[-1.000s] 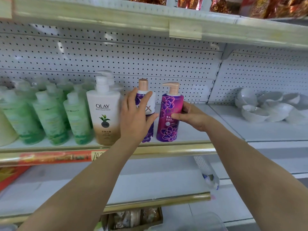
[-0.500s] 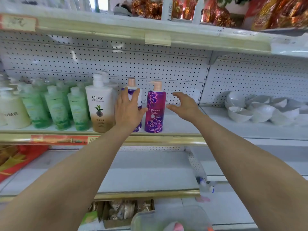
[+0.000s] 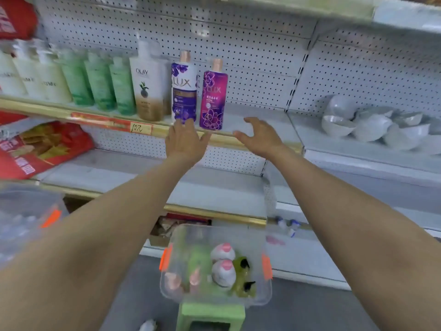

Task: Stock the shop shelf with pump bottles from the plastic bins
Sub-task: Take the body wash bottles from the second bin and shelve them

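Observation:
Two Lux pump bottles stand upright on the shelf (image 3: 253, 120): a white-and-purple one (image 3: 184, 89) and a magenta one (image 3: 213, 96) to its right. My left hand (image 3: 185, 139) hovers open just below and in front of the white-and-purple bottle, holding nothing. My right hand (image 3: 259, 134) is open too, to the right of the magenta bottle and clear of it. Below, a clear plastic bin (image 3: 259, 292) with orange latches holds several more bottles, among them two white ones with pink caps (image 3: 223, 263).
A white Olay bottle (image 3: 146, 89), green bottles (image 3: 99, 82) and cream bottles (image 3: 28, 77) fill the shelf to the left. White bowls (image 3: 372, 125) sit on the right bay. The bin rests on a green stool (image 3: 210, 316). Another clear bin (image 3: 23, 218) is at left.
Both hands have let go of the Lux bottles and drawn back toward me and downward. The view has tilted down, so the bin on the stool now shows.

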### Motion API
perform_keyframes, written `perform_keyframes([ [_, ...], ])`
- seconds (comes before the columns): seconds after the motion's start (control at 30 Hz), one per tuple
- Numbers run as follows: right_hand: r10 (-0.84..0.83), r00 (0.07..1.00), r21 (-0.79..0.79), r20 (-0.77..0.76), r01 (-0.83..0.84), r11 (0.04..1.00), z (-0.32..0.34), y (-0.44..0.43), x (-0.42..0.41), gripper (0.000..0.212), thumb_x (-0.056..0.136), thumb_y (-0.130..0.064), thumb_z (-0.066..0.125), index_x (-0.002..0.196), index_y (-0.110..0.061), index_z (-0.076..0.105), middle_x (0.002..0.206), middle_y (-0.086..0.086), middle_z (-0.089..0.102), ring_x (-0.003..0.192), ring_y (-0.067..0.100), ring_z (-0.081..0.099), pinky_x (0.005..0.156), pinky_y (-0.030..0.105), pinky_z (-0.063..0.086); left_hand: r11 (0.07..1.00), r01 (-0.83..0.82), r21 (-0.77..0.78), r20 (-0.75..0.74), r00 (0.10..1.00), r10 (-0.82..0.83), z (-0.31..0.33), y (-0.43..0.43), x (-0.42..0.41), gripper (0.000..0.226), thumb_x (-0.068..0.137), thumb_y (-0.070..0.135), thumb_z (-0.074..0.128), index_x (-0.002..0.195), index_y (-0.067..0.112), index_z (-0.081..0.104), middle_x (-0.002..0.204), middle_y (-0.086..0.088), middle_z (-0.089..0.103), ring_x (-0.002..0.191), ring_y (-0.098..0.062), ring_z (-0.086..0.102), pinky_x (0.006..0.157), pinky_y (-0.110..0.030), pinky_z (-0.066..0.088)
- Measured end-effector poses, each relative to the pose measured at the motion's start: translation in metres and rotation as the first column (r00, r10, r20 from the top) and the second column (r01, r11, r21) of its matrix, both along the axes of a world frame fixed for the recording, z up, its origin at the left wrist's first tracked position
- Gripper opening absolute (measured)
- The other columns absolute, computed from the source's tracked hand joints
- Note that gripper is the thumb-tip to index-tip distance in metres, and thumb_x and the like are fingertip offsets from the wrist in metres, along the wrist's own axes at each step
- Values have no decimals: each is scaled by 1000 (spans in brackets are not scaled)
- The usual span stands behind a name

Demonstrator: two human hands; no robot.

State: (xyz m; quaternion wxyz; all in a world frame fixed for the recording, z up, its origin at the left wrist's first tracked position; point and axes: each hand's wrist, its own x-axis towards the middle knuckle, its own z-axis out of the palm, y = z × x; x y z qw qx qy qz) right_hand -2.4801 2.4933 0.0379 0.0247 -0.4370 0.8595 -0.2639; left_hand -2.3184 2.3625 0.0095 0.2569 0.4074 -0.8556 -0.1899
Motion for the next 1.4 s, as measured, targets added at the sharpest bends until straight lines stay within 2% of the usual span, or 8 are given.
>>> perform_keyframes([
  [0.3,-40,970,133,240,8,991,-133,21,16,71,92,-61,56,147,-19,42,152,6,45,139,26,42,105,35,35,971,43,234,164,983,-83,-120,26,38,70,98,49,49,150,7,31,154,-21,27,139,-37,29,109,-49,31],
  [0.43,-87,921,207,380,7,978,-202,31,24,68,93,-56,59,147,-16,44,149,7,47,136,24,45,98,28,34,910,53,410,192,971,-143,-189,26,44,67,95,45,57,146,5,38,148,-21,38,138,-35,34,112,-41,29],
  [0.57,-168,839,268,517,27,963,-269,47,30,65,93,-54,60,146,-18,46,150,2,48,137,22,44,104,29,32,840,80,537,243,939,-245,-257,30,43,65,93,49,58,143,11,42,143,-18,46,133,-34,42,107,-40,33],
  [0.73,-293,671,317,681,91,944,-355,72,42,54,89,-45,71,137,-28,53,139,-3,55,130,19,52,97,29,40,704,102,703,215,913,-346,-334,28,30,62,91,55,56,143,25,43,145,-4,47,129,-24,48,95,-28,34],
  [0.93,-341,574,308,745,157,938,-439,87,57,56,83,-30,81,134,-19,60,129,-1,63,119,16,58,101,28,44,585,142,799,165,883,-440,-397,27,4,57,94,50,57,144,25,45,146,-3,50,132,-21,47,105,-34,38],
  [1.1,-270,523,209,809,174,962,-469,93,51,51,80,-21,84,127,-19,65,123,-2,68,117,16,62,104,38,47,476,136,869,101,893,-438,-421,33,-6,56,93,48,59,143,25,47,144,-3,51,133,-15,47,109,-33,38],
  [1.27,-252,519,185,817,179,966,-472,95,42,40,82,-14,81,119,-21,71,108,-15,71,103,-1,63,95,23,48,418,130,899,84,887,-455,-430,36,-4,55,91,50,62,140,29,49,141,1,53,130,-11,49,98,-23,35],
  [1.4,-231,401,122,887,279,953,-451,96,23,25,87,-16,77,111,-21,76,103,-9,76,98,0,68,86,16,48,442,187,877,17,908,-418,-426,37,-6,45,86,48,69,125,27,60,127,8,62,122,-7,54,98,-24,38],
])
